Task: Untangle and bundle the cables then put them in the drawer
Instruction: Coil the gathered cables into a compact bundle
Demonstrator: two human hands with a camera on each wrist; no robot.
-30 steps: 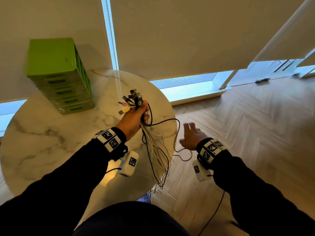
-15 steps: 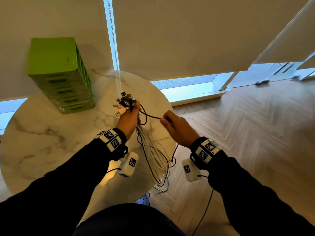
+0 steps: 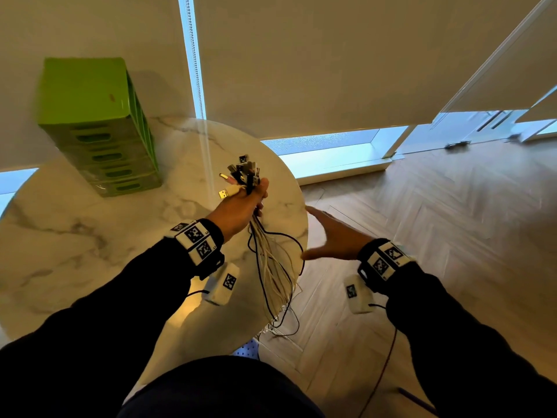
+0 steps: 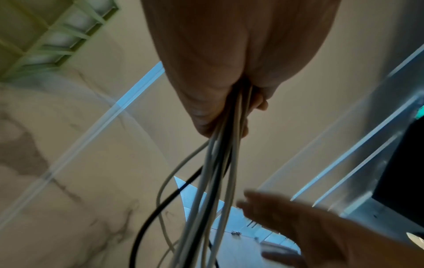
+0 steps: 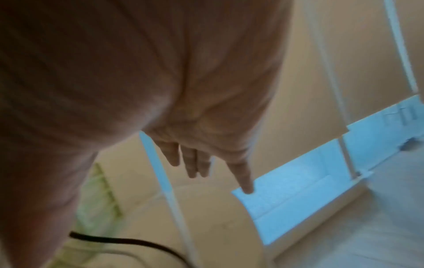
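Observation:
My left hand (image 3: 244, 203) grips a bunch of white and black cables (image 3: 272, 267) above the right side of the round marble table (image 3: 90, 236). Their plug ends (image 3: 242, 173) stick up out of the fist and the loose lengths hang past the table's edge toward the floor. In the left wrist view the cables (image 4: 218, 181) run down out of my curled fingers (image 4: 206, 116). My right hand (image 3: 328, 236) is open with straight fingers, just right of the hanging cables and holding nothing. The right wrist view shows its fingers (image 5: 195, 163) extended. A green drawer unit (image 3: 96, 125) stands at the table's back left.
Beige roller blinds hang behind the table, with a bead chain (image 3: 193, 55) between them. Herringbone wood floor (image 3: 422, 236) spreads out to the right. A dark sensor lead (image 3: 382, 366) hangs from my right wrist.
My right hand let go of the black cable it pinched half a second ago, opened flat and dropped lower right. My left hand keeps its grip on the bunch.

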